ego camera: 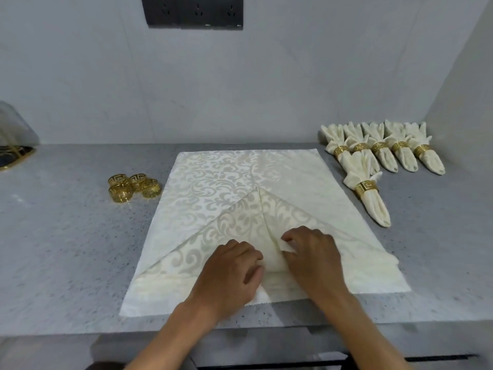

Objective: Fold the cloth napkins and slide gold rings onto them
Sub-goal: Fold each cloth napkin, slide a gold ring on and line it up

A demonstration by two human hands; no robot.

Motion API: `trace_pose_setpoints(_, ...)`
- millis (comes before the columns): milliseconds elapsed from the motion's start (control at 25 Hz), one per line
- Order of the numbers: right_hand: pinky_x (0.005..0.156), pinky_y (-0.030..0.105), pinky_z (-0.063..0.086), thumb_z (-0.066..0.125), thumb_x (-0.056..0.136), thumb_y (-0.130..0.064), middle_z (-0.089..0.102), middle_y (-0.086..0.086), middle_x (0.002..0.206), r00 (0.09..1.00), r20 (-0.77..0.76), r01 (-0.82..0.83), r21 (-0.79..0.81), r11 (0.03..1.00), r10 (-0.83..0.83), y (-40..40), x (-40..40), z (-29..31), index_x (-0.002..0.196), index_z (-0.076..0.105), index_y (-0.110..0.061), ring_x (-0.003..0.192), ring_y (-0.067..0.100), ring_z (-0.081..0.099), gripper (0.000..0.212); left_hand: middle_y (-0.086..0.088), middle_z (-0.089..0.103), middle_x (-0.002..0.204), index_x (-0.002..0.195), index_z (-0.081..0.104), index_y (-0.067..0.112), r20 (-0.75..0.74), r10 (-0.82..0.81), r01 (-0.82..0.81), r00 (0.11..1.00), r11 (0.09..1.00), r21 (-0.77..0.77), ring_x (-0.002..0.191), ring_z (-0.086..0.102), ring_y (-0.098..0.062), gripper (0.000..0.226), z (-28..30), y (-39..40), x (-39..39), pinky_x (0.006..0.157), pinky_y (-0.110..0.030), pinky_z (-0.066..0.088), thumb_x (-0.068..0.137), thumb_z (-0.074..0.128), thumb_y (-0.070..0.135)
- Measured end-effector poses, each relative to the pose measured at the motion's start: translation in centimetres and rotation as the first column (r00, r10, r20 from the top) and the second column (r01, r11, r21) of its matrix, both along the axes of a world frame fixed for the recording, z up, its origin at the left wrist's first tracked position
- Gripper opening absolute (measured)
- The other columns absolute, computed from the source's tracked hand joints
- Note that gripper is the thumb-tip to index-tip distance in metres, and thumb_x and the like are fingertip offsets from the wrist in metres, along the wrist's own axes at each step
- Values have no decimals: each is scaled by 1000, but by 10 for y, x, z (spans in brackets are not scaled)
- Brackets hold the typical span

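— While both hands bunch the napkin (234, 193) spread mid-desk (66, 236), what might slip?
— Its two folded flaps. The left hand (234, 265) and right hand (310, 253) each pinch cloth near the front edge; an uneven pull could skew the pleats, and the gold rings (133, 187) lie well to the left.
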State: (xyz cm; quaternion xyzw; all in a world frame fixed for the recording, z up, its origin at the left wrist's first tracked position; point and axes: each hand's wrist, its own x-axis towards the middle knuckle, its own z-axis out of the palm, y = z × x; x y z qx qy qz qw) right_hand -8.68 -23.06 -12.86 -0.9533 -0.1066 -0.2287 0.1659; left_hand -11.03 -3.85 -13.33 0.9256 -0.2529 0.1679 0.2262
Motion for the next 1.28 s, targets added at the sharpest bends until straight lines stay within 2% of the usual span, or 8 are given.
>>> trace_pose_setpoints(160,63,29,37,79,65,-4,68,-8,77,999,-28,-35,70,997,37,10,-7,-14,81,71,-21,65,18,59,25,14,64,103,120,59,27,-84,36,-40,996,998,-52,96,51,-6,31,7,-10,-5,82,-15,33,91,59,36)
trace_pose_setpoints(360,71,30,45,56,76,-22,66,-10,86,988,-129,-70,118,991,86,10,-15,-8,91,68,-22,79,14,58,19,14,54,128,141,39,31,-97,-6,0,995,998,-65,109,50,-6,56,6,-13,-7,90,-18,40,89,59,30)
trace_pose_setpoints(520,92,17,33,49,77,-24,54,-20,118,895,-392,-167,149,975,213,-3,-27,11,119,61,-25,108,5,46,44,14,62,108,109,67,25,-12,-96,97,995,993,70,91,54,-7,25,0,-11,0,76,-28,52,91,50,27)
trace_pose_setpoints(640,108,26,31,43,90,-34,47,-6,145,901,-379,-154,177,972,212,-2,8,36,141,48,-22,134,13,40,53,13,66,88,86,74,23,20,-127,122,992,978,169,80,56,-8,15,-5,-11,4,66,-27,52,88,59,21)
trace_pose_setpoints(720,117,34,20,32,102,-39,29,3,159,948,-291,-119,56,991,130,10,55,43,152,29,-14,147,21,23,57,12,62,79,79,71,21,29,-141,132,990,967,220,74,53,-8,9,-6,-14,5,63,-24,51,81,69,13)
trace_pose_setpoints(880,123,41,2,15,104,-49,2,4,166,881,-472,-51,-164,985,-33,29,107,2,157,5,-15,152,21,-1,64,10,53,70,68,64,22,17,-188,175,982,942,286,64,46,-6,18,-4,-15,5,52,-16,37,68,70,5)
trace_pose_setpoints(1120,119,38,12,29,106,-36,23,5,161,956,-291,18,-28,999,-26,-53,73,23,154,26,-15,149,24,16,53,9,59,75,85,69,19,71,-218,188,973,936,297,65,54,-9,7,0,-13,13,45,-25,48,78,70,17)
trace_pose_setpoints(1280,119,40,17,13,101,-55,38,-4,150,913,-366,72,-291,954,-181,-122,21,-6,144,38,-19,145,29,25,62,4,54,68,70,64,15,170,-231,168,958,932,321,61,49,-12,12,-3,-18,14,48,-24,43,75,72,9)
